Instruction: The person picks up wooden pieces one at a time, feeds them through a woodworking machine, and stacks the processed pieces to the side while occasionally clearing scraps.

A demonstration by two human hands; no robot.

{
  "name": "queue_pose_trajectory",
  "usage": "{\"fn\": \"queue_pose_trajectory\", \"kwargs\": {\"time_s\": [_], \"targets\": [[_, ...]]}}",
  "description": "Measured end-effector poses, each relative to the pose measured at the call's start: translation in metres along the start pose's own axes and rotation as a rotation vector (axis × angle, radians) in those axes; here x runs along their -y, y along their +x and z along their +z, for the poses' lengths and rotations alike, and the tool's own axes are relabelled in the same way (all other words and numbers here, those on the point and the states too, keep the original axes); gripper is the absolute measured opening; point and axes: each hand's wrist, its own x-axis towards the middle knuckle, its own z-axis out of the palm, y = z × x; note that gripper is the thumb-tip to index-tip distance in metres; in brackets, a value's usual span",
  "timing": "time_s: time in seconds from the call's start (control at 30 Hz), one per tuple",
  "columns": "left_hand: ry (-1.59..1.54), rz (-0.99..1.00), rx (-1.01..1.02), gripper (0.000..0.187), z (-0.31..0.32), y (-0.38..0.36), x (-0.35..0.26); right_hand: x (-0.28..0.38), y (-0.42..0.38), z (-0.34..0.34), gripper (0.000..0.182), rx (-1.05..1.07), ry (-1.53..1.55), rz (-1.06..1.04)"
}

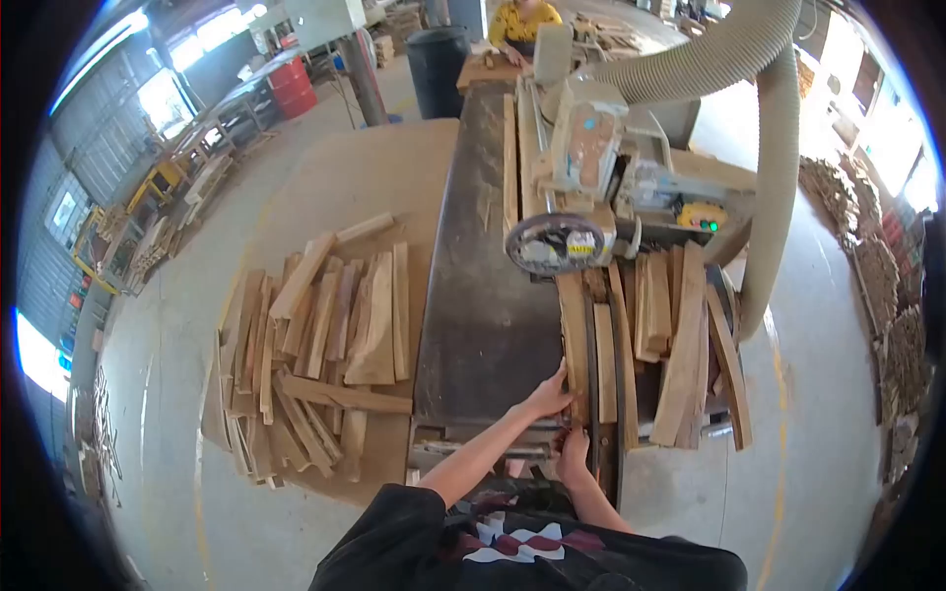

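A long strip of wood [574,340] lies on the dark machine table, its far end passing under the machine head beside the handwheel [554,243]. My left hand [549,396] is closed on the strip's left side, fingers against its edge. Right behind it, my right hand [574,458] is closed at the strip's near end; its fingers are partly hidden. Just right of the strip runs a dark guide rail [593,384], with a shorter wood piece [604,364] alongside it.
Rough wood pieces [370,335] are heaped on a brown board [330,163] at left. More curved pieces [680,364] lie at right. A thick ribbed hose [778,187] hangs over the machine. Across the far end stands a person in a yellow top [520,22].
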Motion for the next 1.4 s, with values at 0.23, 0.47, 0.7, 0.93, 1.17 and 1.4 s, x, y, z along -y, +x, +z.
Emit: {"fn": "queue_pose_trajectory", "kwargs": {"time_s": [0.23, 0.47, 0.7, 0.93, 1.17, 1.4], "targets": [[-0.188, -0.255, 0.063, 0.098, -0.057, 0.021, -0.067, 0.041, 0.014, 0.041, 0.043, -0.087, -0.106, -0.048], [-0.015, -0.258, -0.17, 0.085, -0.049, 0.095, -0.041, 0.082, 0.067, 0.084, 0.031, -0.014, -0.117, -0.126], [-0.486, -0.5, -0.144, 0.059, -0.185, 0.012, -0.138, 0.101, 0.143, 0.112, 0.034, 0.241, 0.0, -0.052], [-0.041, -0.111, -0.802, 0.033, -0.167, -0.001, 0.01, 0.145, 0.171, 0.142, 0.044, 0.095, -0.141, -0.041], [0.415, -0.662, -1.685, 0.063, -0.204, -0.205, 0.027, 0.17, 0.229, 0.173, 0.056, 0.065, -0.032, -0.049], [0.43, -0.757, -1.643, 0.096, -0.203, -0.215, 0.059, 0.172, 0.257, 0.161, 0.026, 0.252, -0.248, -0.148]]}}
